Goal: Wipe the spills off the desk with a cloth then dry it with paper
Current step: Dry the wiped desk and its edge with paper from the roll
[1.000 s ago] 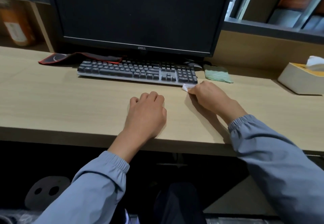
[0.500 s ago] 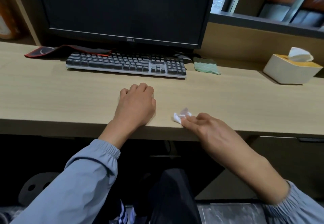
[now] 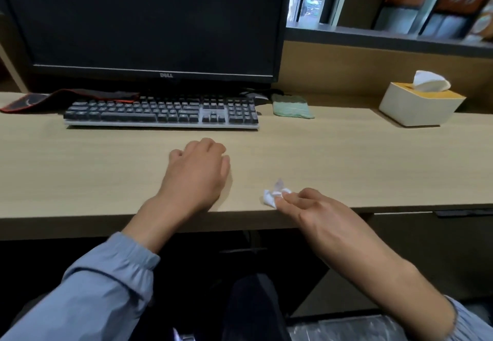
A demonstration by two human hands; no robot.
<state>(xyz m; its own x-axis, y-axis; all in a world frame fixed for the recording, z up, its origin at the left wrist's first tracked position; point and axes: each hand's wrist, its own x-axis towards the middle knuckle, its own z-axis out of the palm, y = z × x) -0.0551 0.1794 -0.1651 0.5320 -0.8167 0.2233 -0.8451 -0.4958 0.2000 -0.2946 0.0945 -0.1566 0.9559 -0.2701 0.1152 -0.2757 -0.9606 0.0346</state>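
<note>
Desk [image 3: 80, 170], head view.
- Left hand [image 3: 197, 175]: rests on the desk near the front edge, fingers curled under, holding nothing.
- Right hand [image 3: 317, 212]: at 4 o'clock of the left hand, over the front edge. Fingertips [image 3: 286, 194] pinch a small crumpled paper [image 3: 273, 196].
- The paper lies on the desk at 3 o'clock of the left hand, apart from it.
- Green cloth [image 3: 292, 106]: flat at the back of the desk, 12 o'clock of the paper, just beside the keyboard [image 3: 160, 112] at its 3 o'clock end.
- Tissue box [image 3: 418, 106]: 2 o'clock of the right hand, well apart.
- Monitor [image 3: 146, 20]: dark, 12 o'clock of the keyboard.
</note>
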